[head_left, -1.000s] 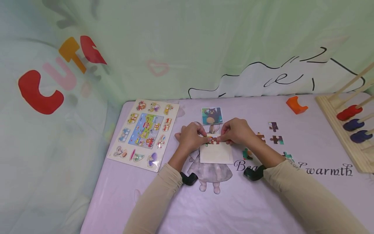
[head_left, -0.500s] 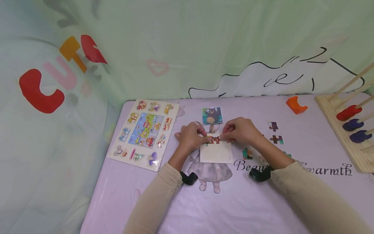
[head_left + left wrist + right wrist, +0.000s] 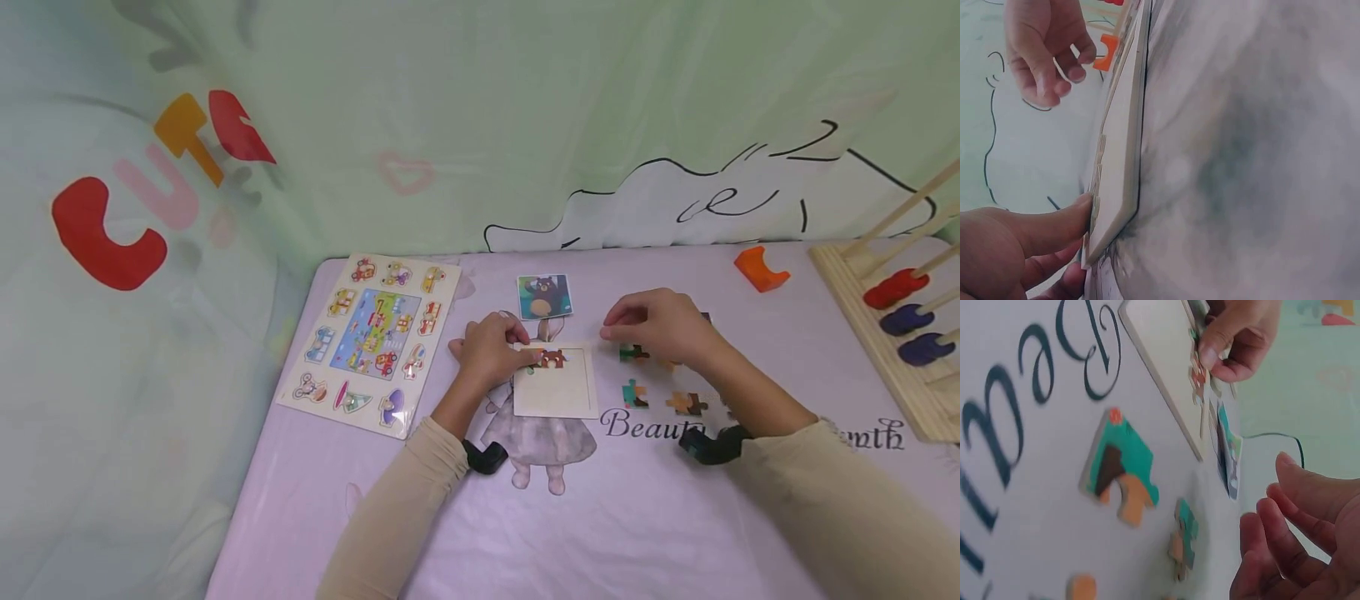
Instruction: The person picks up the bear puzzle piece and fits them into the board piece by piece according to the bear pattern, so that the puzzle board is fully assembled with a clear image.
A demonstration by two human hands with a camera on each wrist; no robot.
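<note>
A pale wooden puzzle tray (image 3: 555,398) lies in front of the person. The left hand (image 3: 487,352) holds it at its far left corner, thumb (image 3: 1066,222) pressed on the puzzle pieces there and fingers at the outer edge. Fitted pieces along the far side show a brown bear's eyes (image 3: 553,359). The right hand (image 3: 660,327), fingers loosely bent and holding nothing, hovers right of the tray above loose pieces. Among these are a green-and-orange puzzle piece (image 3: 1124,469) and another jigsaw piece (image 3: 686,404); the hand and forearm cover some others.
Beyond the tray lies a bear picture card (image 3: 544,297). A vehicle peg puzzle (image 3: 375,333) is at left. At right stand a wooden bead frame (image 3: 873,333) and an orange arch block (image 3: 761,271). A curtain (image 3: 450,125) hangs along the table's far side.
The right hand has let go of the bear-face piece at the tray's far side and moved right, over the loose pieces. The left hand has stayed at the tray's corner.
</note>
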